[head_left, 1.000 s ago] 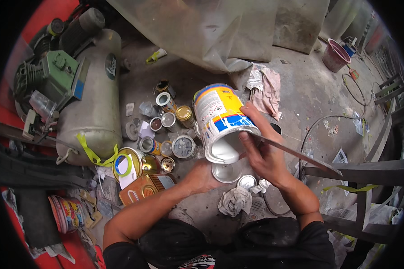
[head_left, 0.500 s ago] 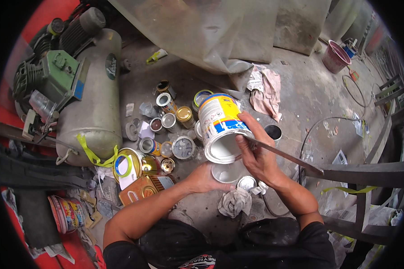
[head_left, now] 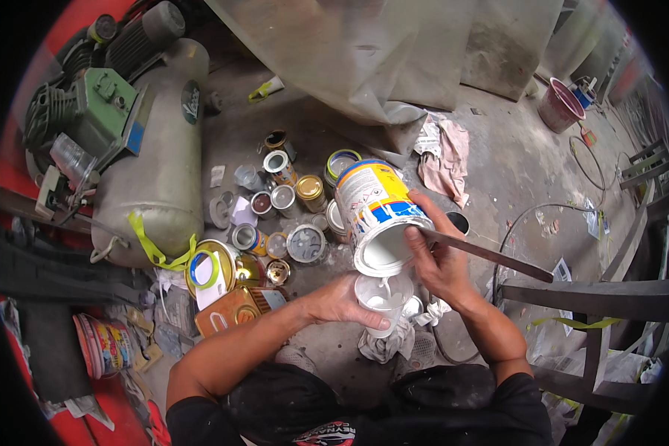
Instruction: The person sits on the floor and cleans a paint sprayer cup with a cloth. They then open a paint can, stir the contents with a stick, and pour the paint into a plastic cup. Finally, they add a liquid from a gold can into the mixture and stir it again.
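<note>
My right hand (head_left: pixel 444 260) grips a yellow, blue and white paint can (head_left: pixel 375 197), tipped with its mouth down toward me. A long flat strip (head_left: pixel 502 260) is also in that hand, sticking out to the right. White paint streaks the can's side and coats its rim. Just under the rim, my left hand (head_left: pixel 336 300) is closed around a clear plastic cup (head_left: pixel 385 301). A thin stream of white paint falls from the can into the cup, which has white paint inside. Beneath the cup lies a crumpled whitish cloth (head_left: pixel 389 343).
Several small paint cans, including a gold-lidded one (head_left: pixel 311 189), stand left of my hands. Beyond them is an air compressor (head_left: pixel 152 171). A rectangular copper-coloured tin (head_left: pixel 227 312) sits near my left forearm. Metal bars (head_left: pixel 595 297) jut in from the right; a hose (head_left: pixel 516 215) crosses the floor.
White paint now runs from the can into the cup. The can has shifted slightly right and down, still tipped. The cup has come into fuller view below its mouth.
</note>
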